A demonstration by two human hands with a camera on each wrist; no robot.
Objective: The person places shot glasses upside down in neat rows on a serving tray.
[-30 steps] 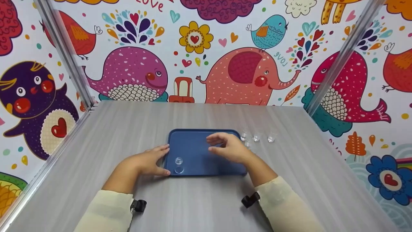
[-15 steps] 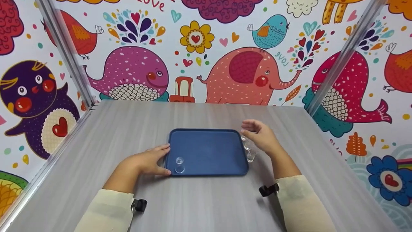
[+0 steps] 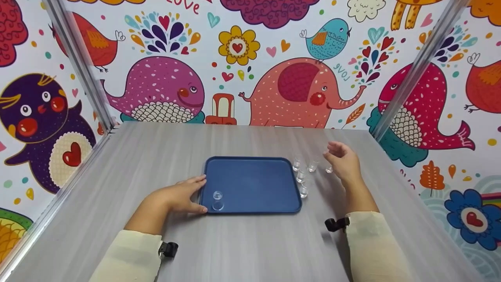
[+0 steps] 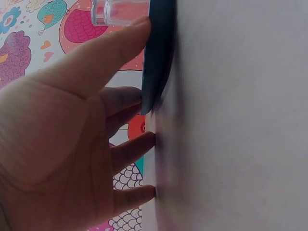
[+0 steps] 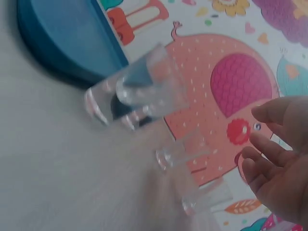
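Observation:
My left hand (image 3: 180, 197) rests at the left edge of the blue tray (image 3: 254, 184), its thumb and fingers spread against the rim. In the tray's front left corner stands a clear shot glass (image 3: 217, 199), which appears to be mouth down. My right hand (image 3: 344, 162) is beside the rightmost shot glass (image 3: 328, 169), partly covering it in the head view. The right wrist view shows this hand (image 5: 284, 163) with fingers loosely bent, apart from the shot glass (image 5: 207, 195) and holding nothing.
Several more shot glasses stand on the table along the tray's right side, such as a near shot glass (image 3: 303, 190) and a shot glass (image 3: 312, 165) farther right. Patterned walls and metal posts (image 3: 415, 78) bound the grey table (image 3: 250, 246).
The right hand has travelled from above the tray, past the glasses along its side, to the rightmost glass. Left hand, tray and the glass on it stay put.

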